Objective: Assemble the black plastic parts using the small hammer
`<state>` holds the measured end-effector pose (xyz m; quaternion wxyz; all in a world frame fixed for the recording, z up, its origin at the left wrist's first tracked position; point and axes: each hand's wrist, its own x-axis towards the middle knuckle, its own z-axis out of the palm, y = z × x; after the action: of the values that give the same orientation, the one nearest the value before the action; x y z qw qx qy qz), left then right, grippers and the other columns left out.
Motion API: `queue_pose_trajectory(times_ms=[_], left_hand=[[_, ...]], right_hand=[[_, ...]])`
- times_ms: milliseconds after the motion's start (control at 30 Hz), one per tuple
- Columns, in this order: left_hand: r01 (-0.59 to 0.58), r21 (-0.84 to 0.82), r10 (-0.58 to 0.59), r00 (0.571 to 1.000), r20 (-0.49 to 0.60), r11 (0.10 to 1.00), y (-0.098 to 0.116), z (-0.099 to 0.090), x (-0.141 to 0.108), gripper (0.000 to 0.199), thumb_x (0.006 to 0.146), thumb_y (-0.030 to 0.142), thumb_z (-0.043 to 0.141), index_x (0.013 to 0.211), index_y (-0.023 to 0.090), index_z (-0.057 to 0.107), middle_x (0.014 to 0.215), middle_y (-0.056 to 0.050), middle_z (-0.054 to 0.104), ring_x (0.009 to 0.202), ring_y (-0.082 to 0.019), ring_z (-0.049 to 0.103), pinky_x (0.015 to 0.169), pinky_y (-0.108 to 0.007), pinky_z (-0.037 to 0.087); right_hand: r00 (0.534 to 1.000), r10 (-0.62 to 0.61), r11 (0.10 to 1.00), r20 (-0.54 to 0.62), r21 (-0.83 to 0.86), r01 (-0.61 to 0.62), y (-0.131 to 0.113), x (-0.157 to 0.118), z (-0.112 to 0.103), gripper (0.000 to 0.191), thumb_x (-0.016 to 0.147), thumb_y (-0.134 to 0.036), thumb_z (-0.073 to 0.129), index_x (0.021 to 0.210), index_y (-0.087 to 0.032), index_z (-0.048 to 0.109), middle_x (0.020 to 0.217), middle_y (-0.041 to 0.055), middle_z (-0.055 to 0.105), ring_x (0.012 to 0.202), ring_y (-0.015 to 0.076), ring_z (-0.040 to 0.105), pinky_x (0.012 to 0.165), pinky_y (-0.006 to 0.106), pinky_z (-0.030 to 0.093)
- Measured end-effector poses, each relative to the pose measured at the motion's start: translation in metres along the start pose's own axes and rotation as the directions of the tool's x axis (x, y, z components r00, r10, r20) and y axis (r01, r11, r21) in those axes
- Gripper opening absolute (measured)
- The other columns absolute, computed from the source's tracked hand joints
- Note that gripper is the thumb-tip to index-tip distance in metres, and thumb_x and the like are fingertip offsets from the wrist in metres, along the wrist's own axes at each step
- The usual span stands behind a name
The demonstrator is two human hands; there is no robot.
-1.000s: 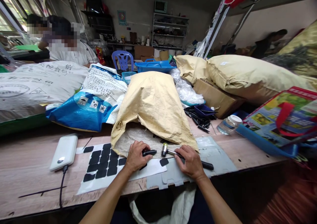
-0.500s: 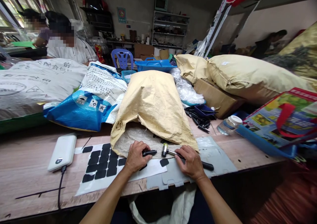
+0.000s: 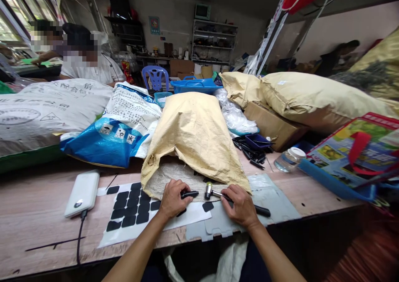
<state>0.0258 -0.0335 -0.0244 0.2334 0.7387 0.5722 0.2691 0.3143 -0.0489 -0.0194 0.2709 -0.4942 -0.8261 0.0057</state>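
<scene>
My left hand [image 3: 176,196] is closed around a slim black pen-like piece [image 3: 190,194], whose end sticks out to the right past the fingers. My right hand [image 3: 238,203] grips the handle of a small hammer [image 3: 215,193]. The hammer lies low over the grey mat, its double-faced head pointing left and its black grip showing right of the hand. Between the hands lies a single black patch [image 3: 208,206]. Beneath my left forearm a white sheet [image 3: 104,242] carries rows of rounded black patches [image 3: 128,209]. Just beyond both hands gapes the mouth of a yellow woven sack [image 3: 199,128].
A white power bank [image 3: 82,192] with a cable lies at left. Full sacks [image 3: 46,107] stand behind it. To the right are black pieces [image 3: 249,153], a lidded jar [image 3: 289,159] and a blue tray [image 3: 336,178]. Co-workers sit at the back left and far right.
The view has shifted a little, so things appear slightly lower and to the right. Both hands keep the same holds. At the back left, a co-worker's arm has moved.
</scene>
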Motion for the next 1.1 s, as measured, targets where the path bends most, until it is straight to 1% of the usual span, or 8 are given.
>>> queue_pose_trajectory(times_ms=[267, 433, 600, 733, 900, 1100], left_hand=[[-0.012, 0.036, 0.011, 1.000, 0.023, 0.999, -0.0032, 0.0011, 0.0004, 0.012, 0.075, 0.030, 0.074, 0.086, 0.025, 0.070, 0.091, -0.002, 0.069, 0.097, -0.026, 0.056, 0.090, -0.040, 0.038], [-0.031, 0.045, 0.030, 0.999, 0.016, 0.999, -0.0056, 0.0019, 0.0003, 0.013, 0.076, 0.030, 0.074, 0.088, 0.026, 0.071, 0.091, -0.002, 0.069, 0.097, -0.026, 0.056, 0.088, -0.039, 0.038], [-0.027, 0.031, 0.026, 1.000, 0.005, 0.999, -0.0063, 0.0038, -0.0003, 0.013, 0.075, 0.029, 0.075, 0.086, 0.026, 0.070, 0.090, -0.002, 0.068, 0.096, -0.026, 0.056, 0.087, -0.039, 0.038], [-0.022, 0.023, 0.022, 1.000, -0.007, 0.999, -0.0062, 0.0048, -0.0009, 0.013, 0.075, 0.028, 0.076, 0.086, 0.026, 0.070, 0.092, -0.002, 0.068, 0.096, -0.026, 0.055, 0.088, -0.039, 0.038], [-0.020, 0.022, 0.020, 1.000, -0.008, 1.000, -0.0033, 0.0040, -0.0017, 0.013, 0.076, 0.027, 0.074, 0.089, 0.026, 0.071, 0.091, -0.002, 0.068, 0.096, -0.025, 0.055, 0.087, -0.038, 0.038], [-0.030, 0.015, 0.030, 1.000, 0.007, 0.999, -0.0028, 0.0030, -0.0018, 0.014, 0.076, 0.028, 0.074, 0.089, 0.026, 0.071, 0.092, -0.001, 0.069, 0.098, -0.025, 0.055, 0.088, -0.038, 0.037]], right_hand=[[1.000, 0.017, 1.000, -0.009, -0.014, -0.017, -0.0014, 0.0002, 0.0005, 0.009, 0.089, -0.025, 0.060, 0.093, -0.022, 0.068, 0.087, 0.0056, 0.061, 0.085, 0.0210, 0.056, 0.079, 0.033, 0.043], [0.999, 0.033, 0.999, 0.009, -0.014, -0.033, -0.0028, 0.0005, -0.0003, 0.009, 0.088, -0.025, 0.061, 0.092, -0.022, 0.068, 0.088, 0.0056, 0.061, 0.085, 0.0210, 0.056, 0.079, 0.033, 0.043], [0.999, 0.035, 0.999, 0.015, -0.011, -0.034, -0.0031, 0.0012, -0.0009, 0.009, 0.090, -0.025, 0.059, 0.093, -0.022, 0.067, 0.087, 0.0054, 0.061, 0.084, 0.0209, 0.055, 0.078, 0.033, 0.042], [0.999, 0.036, 0.999, 0.031, -0.005, -0.036, -0.0038, 0.0013, -0.0034, 0.010, 0.089, -0.025, 0.059, 0.094, -0.022, 0.067, 0.088, 0.0056, 0.060, 0.085, 0.0210, 0.055, 0.078, 0.033, 0.042], [0.996, 0.049, 0.999, 0.075, 0.010, -0.050, -0.0038, 0.0006, -0.0057, 0.015, 0.085, -0.030, 0.066, 0.097, -0.021, 0.066, 0.091, 0.0062, 0.060, 0.088, 0.0226, 0.054, 0.080, 0.034, 0.042], [0.996, 0.059, 0.998, 0.068, -0.011, -0.058, -0.0035, 0.0004, -0.0034, 0.010, 0.087, -0.027, 0.063, 0.095, -0.021, 0.066, 0.090, 0.0061, 0.060, 0.087, 0.0223, 0.054, 0.080, 0.034, 0.041]])
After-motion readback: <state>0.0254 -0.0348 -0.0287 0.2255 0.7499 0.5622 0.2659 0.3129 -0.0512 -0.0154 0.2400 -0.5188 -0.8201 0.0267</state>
